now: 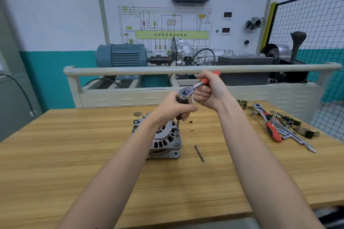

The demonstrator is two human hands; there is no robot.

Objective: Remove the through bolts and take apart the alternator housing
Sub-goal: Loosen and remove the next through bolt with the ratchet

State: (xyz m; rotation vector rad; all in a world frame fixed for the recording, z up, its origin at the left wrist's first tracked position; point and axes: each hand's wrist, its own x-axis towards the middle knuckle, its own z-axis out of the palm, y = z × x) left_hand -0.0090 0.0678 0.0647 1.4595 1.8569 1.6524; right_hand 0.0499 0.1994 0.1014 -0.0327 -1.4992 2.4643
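We see alternator [163,140] upright at bench [74,154] centre. Left hand [173,109] grips dark extension handle, socket on housing bolt. Right hand [208,91] grips red ratchet [195,86] handle. Loose through bolt [199,153] lies just right of alternator.
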